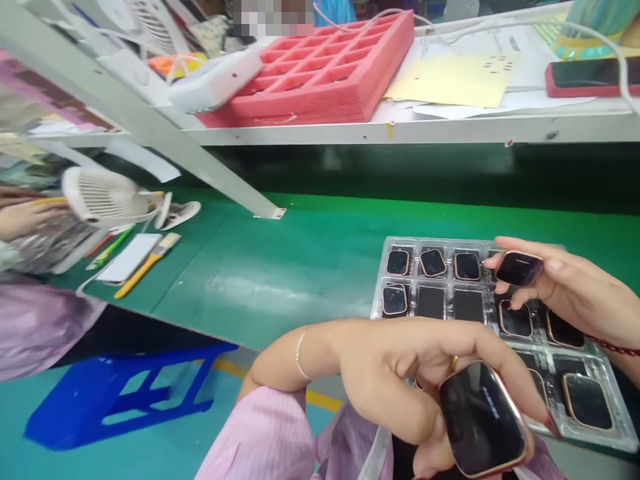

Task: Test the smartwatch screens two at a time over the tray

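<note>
My left hand (400, 373), below a thin bracelet and a pink sleeve, grips a smartwatch body (483, 420) with a dark screen and gold-coloured rim. It is close to the camera, screen facing up. At the right, my right hand (575, 287) pinches a second smartwatch body (520, 268) just over a clear plastic tray (623, 427). Several similar watch bodies, such as this watch (590, 400), lie in the tray's pockets. Two pockets in its second row show only black lining (469, 305). My hands and left arm hide part of the tray.
A white shelf (320, 135) spans the bench, bearing a red foam tray (320, 93), papers (455, 77) and a phone (595, 75). A slanted post (200, 153) meets the green bench (240, 260). Leftward are a brush (147, 265), a fan (105, 197), a co-worker's hand (30, 217) and a blue stool (75, 400).
</note>
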A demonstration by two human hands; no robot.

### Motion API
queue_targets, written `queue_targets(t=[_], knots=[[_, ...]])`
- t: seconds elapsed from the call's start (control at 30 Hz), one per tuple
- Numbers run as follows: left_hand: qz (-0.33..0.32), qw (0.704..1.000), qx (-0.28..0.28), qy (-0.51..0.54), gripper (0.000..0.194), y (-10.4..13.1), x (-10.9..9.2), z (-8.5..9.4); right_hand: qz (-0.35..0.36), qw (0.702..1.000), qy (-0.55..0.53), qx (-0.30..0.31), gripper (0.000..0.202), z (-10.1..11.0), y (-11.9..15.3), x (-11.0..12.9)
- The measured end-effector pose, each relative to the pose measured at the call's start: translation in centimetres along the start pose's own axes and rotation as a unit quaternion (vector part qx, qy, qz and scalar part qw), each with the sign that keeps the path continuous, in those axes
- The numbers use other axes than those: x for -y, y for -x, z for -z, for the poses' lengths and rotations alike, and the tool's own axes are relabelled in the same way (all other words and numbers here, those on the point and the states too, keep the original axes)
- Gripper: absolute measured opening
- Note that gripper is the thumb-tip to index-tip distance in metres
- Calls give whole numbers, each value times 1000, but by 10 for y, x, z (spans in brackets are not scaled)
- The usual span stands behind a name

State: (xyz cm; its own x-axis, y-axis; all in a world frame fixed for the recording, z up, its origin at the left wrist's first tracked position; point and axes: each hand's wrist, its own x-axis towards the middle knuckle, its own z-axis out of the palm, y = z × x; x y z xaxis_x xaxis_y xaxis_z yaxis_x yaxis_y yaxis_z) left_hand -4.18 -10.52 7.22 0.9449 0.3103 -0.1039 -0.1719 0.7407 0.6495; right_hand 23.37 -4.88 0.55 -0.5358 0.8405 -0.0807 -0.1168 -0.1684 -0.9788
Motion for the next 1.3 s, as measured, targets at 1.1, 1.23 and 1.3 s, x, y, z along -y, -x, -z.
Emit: queue_targets(t=[1.1, 1.23, 1.3], knots=[[-73, 995, -36, -64, 40, -7, 15, 9, -4, 997, -80, -19, 38, -16, 29, 15], [-82, 992, -61, -78, 39, -2, 12, 6, 3, 999, -10, -44, 37, -16, 15, 14], [-111, 984, -97, -99, 37, -6, 8, 15, 3, 999, 7, -51, 38, -14, 8, 12]])
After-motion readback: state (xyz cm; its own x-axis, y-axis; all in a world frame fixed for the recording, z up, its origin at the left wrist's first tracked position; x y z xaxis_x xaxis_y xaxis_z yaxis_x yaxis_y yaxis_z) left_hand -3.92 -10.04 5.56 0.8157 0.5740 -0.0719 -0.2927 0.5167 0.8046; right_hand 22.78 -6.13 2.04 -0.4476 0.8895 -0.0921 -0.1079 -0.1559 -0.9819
